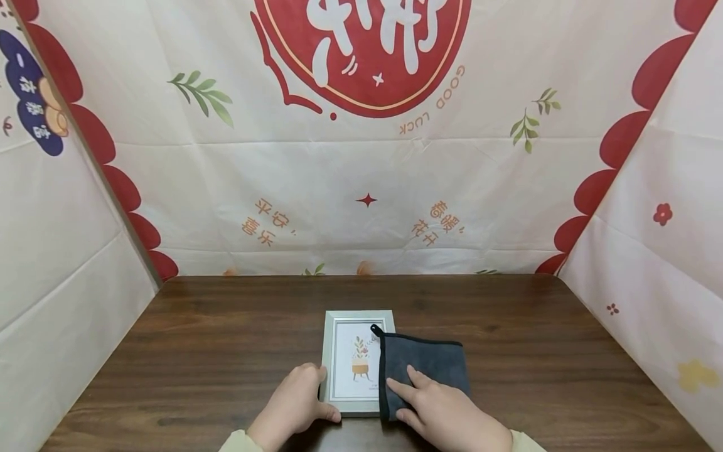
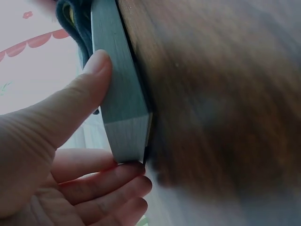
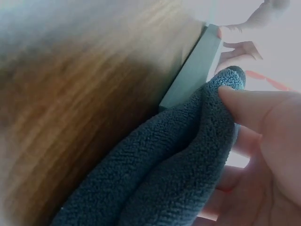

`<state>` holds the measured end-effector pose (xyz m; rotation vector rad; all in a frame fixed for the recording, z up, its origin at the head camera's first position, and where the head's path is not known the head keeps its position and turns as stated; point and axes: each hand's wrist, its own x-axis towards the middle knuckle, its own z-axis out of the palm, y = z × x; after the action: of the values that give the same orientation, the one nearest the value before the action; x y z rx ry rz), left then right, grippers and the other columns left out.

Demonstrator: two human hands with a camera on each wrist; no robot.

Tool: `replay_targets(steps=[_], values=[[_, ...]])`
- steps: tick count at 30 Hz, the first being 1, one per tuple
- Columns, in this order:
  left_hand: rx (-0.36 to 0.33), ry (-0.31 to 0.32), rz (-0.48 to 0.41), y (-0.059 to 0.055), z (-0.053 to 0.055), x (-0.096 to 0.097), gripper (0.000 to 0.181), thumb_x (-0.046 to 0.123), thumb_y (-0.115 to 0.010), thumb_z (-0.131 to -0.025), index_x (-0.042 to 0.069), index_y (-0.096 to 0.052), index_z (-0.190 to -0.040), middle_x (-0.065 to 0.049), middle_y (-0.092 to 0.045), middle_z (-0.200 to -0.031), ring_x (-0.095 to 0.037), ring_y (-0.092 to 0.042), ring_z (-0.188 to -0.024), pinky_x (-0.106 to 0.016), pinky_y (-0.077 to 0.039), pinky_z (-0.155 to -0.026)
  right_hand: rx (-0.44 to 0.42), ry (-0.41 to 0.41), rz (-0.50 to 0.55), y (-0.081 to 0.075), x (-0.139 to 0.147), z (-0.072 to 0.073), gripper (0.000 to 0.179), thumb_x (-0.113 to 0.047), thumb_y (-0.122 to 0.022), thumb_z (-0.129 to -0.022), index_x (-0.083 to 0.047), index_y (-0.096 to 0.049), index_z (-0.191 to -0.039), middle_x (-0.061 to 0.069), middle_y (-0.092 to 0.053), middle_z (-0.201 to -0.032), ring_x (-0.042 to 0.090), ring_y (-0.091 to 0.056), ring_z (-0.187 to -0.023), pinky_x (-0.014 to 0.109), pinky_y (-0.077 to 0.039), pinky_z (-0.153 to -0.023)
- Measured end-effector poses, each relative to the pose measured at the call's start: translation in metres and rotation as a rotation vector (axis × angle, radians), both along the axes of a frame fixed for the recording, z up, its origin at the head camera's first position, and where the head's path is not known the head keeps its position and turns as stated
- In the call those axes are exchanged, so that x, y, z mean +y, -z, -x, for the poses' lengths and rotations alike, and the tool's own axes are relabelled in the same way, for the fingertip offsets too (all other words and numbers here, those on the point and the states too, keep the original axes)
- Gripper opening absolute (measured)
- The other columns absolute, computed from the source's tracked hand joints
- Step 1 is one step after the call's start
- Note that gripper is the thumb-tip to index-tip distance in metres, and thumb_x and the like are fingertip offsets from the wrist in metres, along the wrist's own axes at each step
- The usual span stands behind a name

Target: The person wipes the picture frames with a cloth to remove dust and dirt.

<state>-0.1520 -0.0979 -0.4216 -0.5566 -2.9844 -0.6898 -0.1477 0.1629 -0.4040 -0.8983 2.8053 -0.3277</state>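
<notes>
A picture frame [image 1: 331, 351] with a pale silvery border lies flat on the table, showing a print of a potted plant. My left hand [image 1: 296, 397] grips its near left corner, thumb along the near edge and fingers against the left side, as the left wrist view also shows. A dark grey-blue cloth [image 1: 429, 353] with black trim and a small hanging loop covers the frame's right part and spreads onto the table. My right hand [image 1: 443, 408] holds the cloth, fingers on top and thumb at its near edge. Folded cloth [image 3: 160, 160] hangs by the thumb in the right wrist view.
The dark wooden table [image 1: 226, 326] extends around the frame on all sides. A printed white fabric backdrop [image 1: 339, 169] rises behind its far edge, and similar fabric walls [image 1: 649, 263] enclose it at left and right.
</notes>
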Motion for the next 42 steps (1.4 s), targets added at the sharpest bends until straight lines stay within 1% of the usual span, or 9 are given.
replay_targets(steps=[8,11,17,19,23,26,30,36,42], values=[[0.007,0.011,0.016,0.001,0.002,-0.001,0.049,0.040,-0.086,-0.055,0.007,-0.059,-0.079,-0.003,-0.054,-0.072,-0.014,-0.051,-0.067,-0.035,-0.045,-0.061,-0.023,0.007,0.001,-0.003,-0.001,0.006,0.048,-0.042,-0.056,-0.091,-0.023,-0.053,-0.135,0.026,-0.051,-0.135,0.035,-0.062,-0.108,0.045,-0.054,-0.076],[0.009,0.014,0.016,0.001,0.002,-0.001,0.052,0.041,-0.086,-0.055,0.004,-0.062,-0.084,-0.004,-0.056,-0.074,-0.015,-0.053,-0.069,-0.035,-0.047,-0.062,-0.029,0.013,0.006,-0.002,-0.002,0.009,0.047,-0.041,-0.057,-0.091,-0.023,-0.053,-0.135,0.026,-0.050,-0.135,0.036,-0.061,-0.110,0.046,-0.053,-0.077],[-0.002,0.012,0.004,0.001,0.003,-0.001,0.053,0.041,-0.086,-0.055,0.005,-0.063,-0.086,-0.004,-0.057,-0.075,-0.013,-0.052,-0.069,-0.034,-0.046,-0.062,-0.031,0.036,0.017,-0.001,-0.003,0.016,0.047,-0.036,-0.059,-0.091,-0.023,-0.053,-0.135,0.027,-0.048,-0.136,0.037,-0.060,-0.110,0.045,-0.053,-0.074],[-0.009,0.010,0.002,0.000,0.003,-0.001,0.056,0.041,-0.086,-0.056,0.003,-0.064,-0.089,-0.005,-0.058,-0.076,-0.013,-0.052,-0.070,-0.033,-0.047,-0.062,-0.022,0.037,0.017,-0.001,-0.004,0.018,0.047,-0.035,-0.060,-0.090,-0.022,-0.054,-0.134,0.027,-0.048,-0.136,0.037,-0.061,-0.110,0.045,-0.053,-0.073],[-0.021,0.003,-0.003,0.001,0.003,-0.002,0.054,0.041,-0.086,-0.056,0.004,-0.063,-0.088,-0.004,-0.056,-0.075,-0.012,-0.049,-0.067,-0.032,-0.045,-0.061,-0.030,0.047,0.015,-0.002,-0.005,0.022,0.047,-0.035,-0.062,-0.089,-0.021,-0.054,-0.134,0.028,-0.048,-0.136,0.037,-0.061,-0.110,0.045,-0.053,-0.073],[-0.026,0.001,-0.011,0.002,0.002,-0.002,0.050,0.041,-0.086,-0.056,0.008,-0.060,-0.082,-0.002,-0.054,-0.072,-0.011,-0.046,-0.065,-0.032,-0.043,-0.059,-0.049,0.061,0.012,-0.003,-0.006,0.025,0.048,-0.035,-0.063,-0.088,-0.021,-0.054,-0.134,0.028,-0.048,-0.136,0.038,-0.060,-0.110,0.045,-0.053,-0.073],[-0.031,0.007,-0.019,0.003,0.001,-0.002,0.050,0.041,-0.086,-0.056,0.008,-0.060,-0.083,-0.002,-0.055,-0.074,-0.011,-0.047,-0.066,-0.032,-0.043,-0.059,-0.067,0.075,0.003,-0.003,-0.007,0.029,0.049,-0.035,-0.063,-0.088,-0.021,-0.054,-0.134,0.028,-0.047,-0.137,0.039,-0.060,-0.111,0.045,-0.053,-0.072],[-0.032,0.011,-0.025,0.002,0.001,-0.002,0.049,0.041,-0.086,-0.057,0.009,-0.060,-0.083,-0.001,-0.054,-0.073,-0.011,-0.046,-0.065,-0.032,-0.042,-0.058,-0.080,0.075,0.013,-0.006,-0.009,0.036,0.048,-0.032,-0.064,-0.088,-0.018,-0.055,-0.133,0.029,-0.047,-0.136,0.040,-0.058,-0.112,0.047,-0.053,-0.076],[-0.052,0.013,-0.021,0.002,0.002,-0.004,0.049,0.041,-0.085,-0.058,0.007,-0.061,-0.085,-0.002,-0.055,-0.072,-0.011,-0.047,-0.065,-0.031,-0.043,-0.058,-0.078,0.079,0.022,-0.006,-0.011,0.043,0.048,-0.031,-0.064,-0.088,-0.017,-0.055,-0.133,0.029,-0.046,-0.137,0.041,-0.056,-0.115,0.049,-0.051,-0.081]])
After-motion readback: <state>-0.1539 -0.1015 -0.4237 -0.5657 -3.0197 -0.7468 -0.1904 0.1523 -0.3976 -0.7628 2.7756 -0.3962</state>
